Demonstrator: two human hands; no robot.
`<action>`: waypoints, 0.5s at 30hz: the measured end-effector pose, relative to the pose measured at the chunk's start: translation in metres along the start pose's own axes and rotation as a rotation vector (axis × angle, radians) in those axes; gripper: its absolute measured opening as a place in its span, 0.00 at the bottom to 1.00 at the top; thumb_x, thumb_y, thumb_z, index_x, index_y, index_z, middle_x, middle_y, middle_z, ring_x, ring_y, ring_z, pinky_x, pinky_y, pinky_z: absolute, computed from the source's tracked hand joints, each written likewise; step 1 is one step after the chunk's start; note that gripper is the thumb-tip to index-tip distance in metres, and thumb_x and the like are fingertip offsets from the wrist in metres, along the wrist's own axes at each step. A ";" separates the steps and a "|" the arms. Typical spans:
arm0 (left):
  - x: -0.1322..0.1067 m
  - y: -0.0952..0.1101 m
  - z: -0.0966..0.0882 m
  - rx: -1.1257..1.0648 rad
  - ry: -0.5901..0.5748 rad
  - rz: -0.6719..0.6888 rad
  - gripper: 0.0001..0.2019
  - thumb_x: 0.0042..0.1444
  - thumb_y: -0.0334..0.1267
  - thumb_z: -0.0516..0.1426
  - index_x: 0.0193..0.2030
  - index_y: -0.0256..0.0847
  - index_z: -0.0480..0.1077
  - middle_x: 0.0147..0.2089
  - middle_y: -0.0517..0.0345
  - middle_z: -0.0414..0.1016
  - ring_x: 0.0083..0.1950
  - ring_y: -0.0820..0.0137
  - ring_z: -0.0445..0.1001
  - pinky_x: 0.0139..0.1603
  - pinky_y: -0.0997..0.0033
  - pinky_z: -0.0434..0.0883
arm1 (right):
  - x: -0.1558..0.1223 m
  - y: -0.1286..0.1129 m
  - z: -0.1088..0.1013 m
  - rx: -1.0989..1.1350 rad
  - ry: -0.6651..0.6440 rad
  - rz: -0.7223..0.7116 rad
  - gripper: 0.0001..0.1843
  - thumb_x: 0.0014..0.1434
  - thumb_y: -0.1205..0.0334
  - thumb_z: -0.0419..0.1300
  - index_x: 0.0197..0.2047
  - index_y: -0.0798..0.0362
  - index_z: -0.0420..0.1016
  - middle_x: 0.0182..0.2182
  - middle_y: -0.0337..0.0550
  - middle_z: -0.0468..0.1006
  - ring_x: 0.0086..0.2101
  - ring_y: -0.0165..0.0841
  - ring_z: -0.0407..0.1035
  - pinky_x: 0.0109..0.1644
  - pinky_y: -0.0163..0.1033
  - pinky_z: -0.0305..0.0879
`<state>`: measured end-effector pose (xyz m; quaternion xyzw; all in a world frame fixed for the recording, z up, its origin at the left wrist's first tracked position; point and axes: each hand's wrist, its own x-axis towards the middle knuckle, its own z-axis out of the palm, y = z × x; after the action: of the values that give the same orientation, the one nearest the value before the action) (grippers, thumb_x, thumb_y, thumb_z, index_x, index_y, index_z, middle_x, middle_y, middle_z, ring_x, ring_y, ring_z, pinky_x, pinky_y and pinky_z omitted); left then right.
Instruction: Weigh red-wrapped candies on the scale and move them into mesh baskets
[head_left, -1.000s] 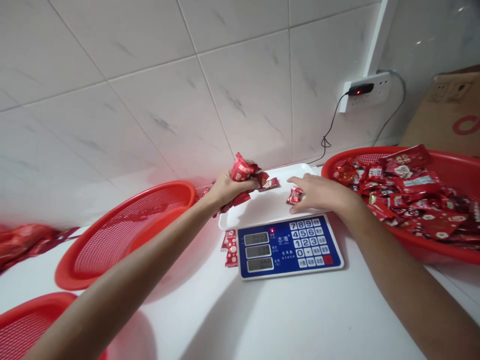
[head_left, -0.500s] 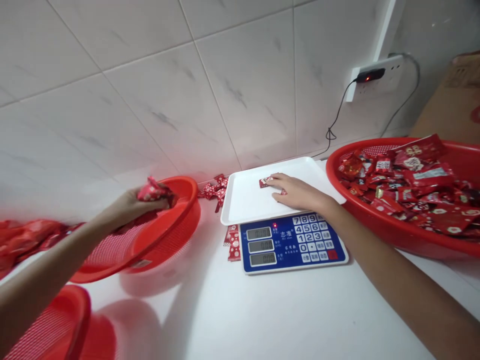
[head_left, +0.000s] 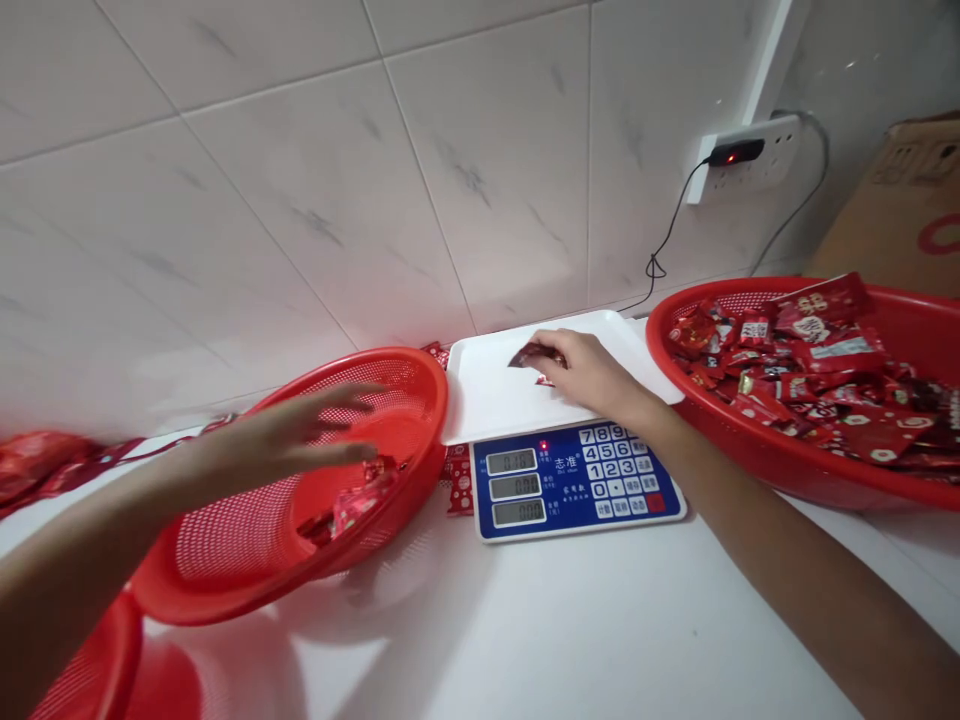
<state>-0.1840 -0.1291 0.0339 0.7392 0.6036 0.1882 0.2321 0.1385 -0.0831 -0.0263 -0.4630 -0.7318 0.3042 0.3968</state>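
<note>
My left hand (head_left: 307,430) is open, fingers apart, over a tilted red plastic basket (head_left: 225,595). Inside that basket lie several red candy packets (head_left: 364,497), just below my fingers. My right hand (head_left: 585,368) is closed on a small red candy packet (head_left: 536,353), over the white tray (head_left: 487,395) of a blue weighing scale (head_left: 570,500). Another bit of red wrapper (head_left: 546,380) shows beneath its fingers. The scale's top display is lit with digits too faint to read surely.
A big red basket (head_left: 757,480) full of red-wrapped candies (head_left: 825,370) stands right of the scale. Another red basket (head_left: 112,660) is at lower left. Red packets (head_left: 460,485) lie beside the scale. A cable (head_left: 679,220) hangs from the wall socket; a cardboard box (head_left: 892,210) stands behind.
My left hand has let go of its candy packets into the basket and opened. The basket has shifted right, nearer the scale. My right hand has lifted a packet slightly off the tray.
</note>
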 end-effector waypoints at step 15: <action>0.014 0.111 0.047 0.105 0.193 0.492 0.10 0.70 0.40 0.49 0.46 0.46 0.72 0.33 0.63 0.76 0.31 0.71 0.73 0.32 0.71 0.69 | -0.045 -0.069 -0.011 0.929 -0.463 0.063 0.12 0.69 0.61 0.55 0.51 0.55 0.76 0.45 0.48 0.82 0.45 0.35 0.78 0.61 0.50 0.72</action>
<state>-0.0654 -0.1389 0.0588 0.8534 0.4340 0.2768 0.0821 0.1298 -0.1499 0.0219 -0.1802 -0.5739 0.7033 0.3789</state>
